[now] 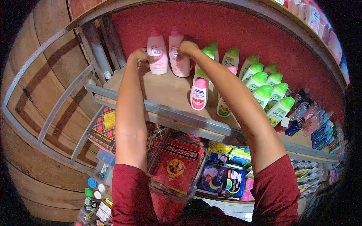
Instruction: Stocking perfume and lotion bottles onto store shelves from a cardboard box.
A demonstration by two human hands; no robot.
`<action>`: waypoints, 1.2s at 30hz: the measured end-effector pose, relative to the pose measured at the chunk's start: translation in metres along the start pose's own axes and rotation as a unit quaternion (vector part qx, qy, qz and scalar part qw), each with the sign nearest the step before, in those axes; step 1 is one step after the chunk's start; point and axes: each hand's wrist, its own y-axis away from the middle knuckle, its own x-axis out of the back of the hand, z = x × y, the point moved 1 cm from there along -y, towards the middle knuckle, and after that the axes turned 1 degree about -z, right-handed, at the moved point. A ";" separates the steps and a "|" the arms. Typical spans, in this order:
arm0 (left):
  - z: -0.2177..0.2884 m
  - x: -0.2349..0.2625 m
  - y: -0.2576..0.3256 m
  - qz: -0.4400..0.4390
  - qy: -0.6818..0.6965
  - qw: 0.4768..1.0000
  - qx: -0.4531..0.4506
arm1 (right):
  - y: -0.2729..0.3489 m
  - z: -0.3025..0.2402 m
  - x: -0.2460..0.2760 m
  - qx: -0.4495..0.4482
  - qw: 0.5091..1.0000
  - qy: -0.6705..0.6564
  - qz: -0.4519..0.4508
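Two tall pale pink lotion bottles with darker pink tops stand side by side, upright, at the back of the shelf. My left hand (pixel 140 56) grips the left lotion bottle (pixel 158 62) from its outer side, fingers partly hidden behind it. Around the right side of the other lotion bottle (pixel 180 67) curls my right hand (pixel 187 49), its fingertips mostly out of sight. In front of them, nearer the shelf edge, is a small white bottle with a pink cap (pixel 198 96). Green-capped white bottles (pixel 260 81) stand in rows to the right, some behind my right forearm.
A metal edge (pixel 166 113) runs along the front of the wooden shelf (pixel 160 92). Red boxes (pixel 175 167) and dark packs (pixel 222 180) lie below. A curved metal rack frame (pixel 51 113) is at left against planks. Small packaged goods (pixel 320 130) line the far right.
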 end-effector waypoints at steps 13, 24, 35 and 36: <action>0.018 -0.010 0.022 -0.038 0.047 0.997 -0.040 | -0.032 0.024 0.003 0.066 0.972 -0.224 0.017; 0.037 -0.002 0.002 0.173 -0.024 0.966 -0.191 | -0.040 0.031 0.016 -0.020 0.981 -0.104 0.164; 0.032 0.004 -0.007 0.094 -0.123 0.986 -0.064 | -0.049 0.039 0.016 -0.002 0.985 -0.140 0.099; 0.029 0.003 -0.010 0.093 -0.121 0.986 -0.068 | -0.053 0.041 0.017 0.002 0.983 -0.153 0.098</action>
